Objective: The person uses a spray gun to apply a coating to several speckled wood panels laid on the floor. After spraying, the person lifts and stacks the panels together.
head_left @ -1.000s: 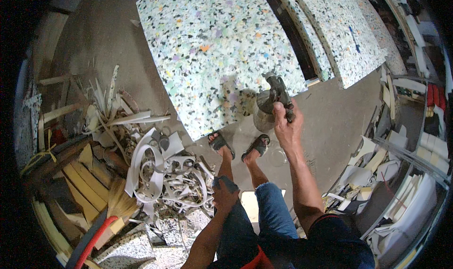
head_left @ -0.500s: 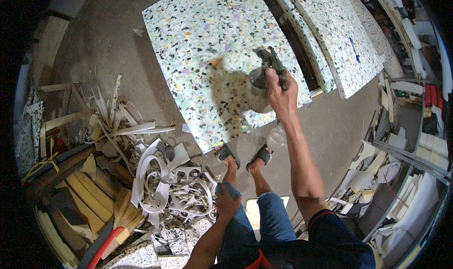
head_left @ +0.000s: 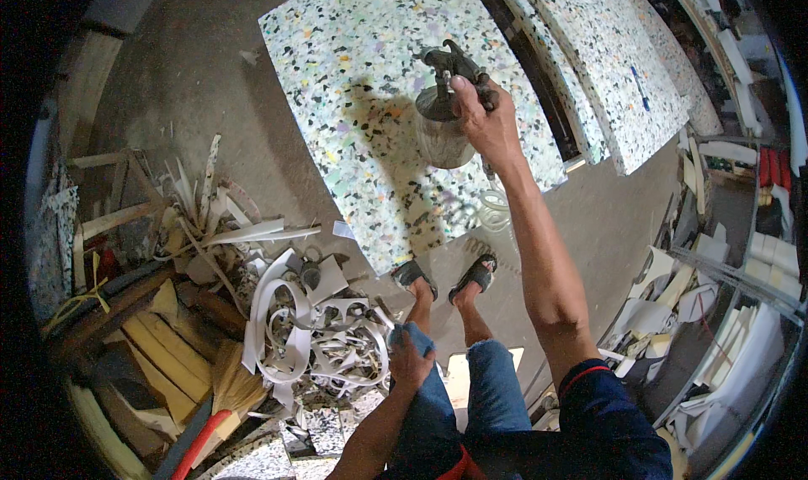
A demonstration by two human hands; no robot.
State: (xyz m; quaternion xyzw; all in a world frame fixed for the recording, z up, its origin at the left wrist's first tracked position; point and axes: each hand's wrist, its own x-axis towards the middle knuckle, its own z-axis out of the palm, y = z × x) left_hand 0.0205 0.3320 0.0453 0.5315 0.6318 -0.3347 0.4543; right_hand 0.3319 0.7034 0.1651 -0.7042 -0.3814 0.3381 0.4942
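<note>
A spray gun (head_left: 446, 130) with a dark metal head and a dirty, pale cup under it is gripped in my right hand (head_left: 492, 130). The thumb lies along its near side, and the fingers wrap round the handle. It hovers over a large speckled foam sheet (head_left: 337, 67), throwing a shadow on it. From its handle a clear coiled hose (head_left: 495, 212) hangs toward the floor. My left hand (head_left: 410, 360) rests on my left knee, over the hem of my denim shorts, with its fingers laid along the cloth; it holds nothing visible.
More speckled foam slabs (head_left: 610, 67) stand to the right, past a dark gap, with a blue pen-like thing (head_left: 640, 88) on one. White foam offcuts (head_left: 337, 337) heap at the left beside a straw broom (head_left: 236, 383). Shelves with scraps (head_left: 732, 362) line the right side.
My right hand has carried the spray gun up and to the left, farther over the foam sheet. The coiled hose has followed. My left hand has stayed on the knee.
</note>
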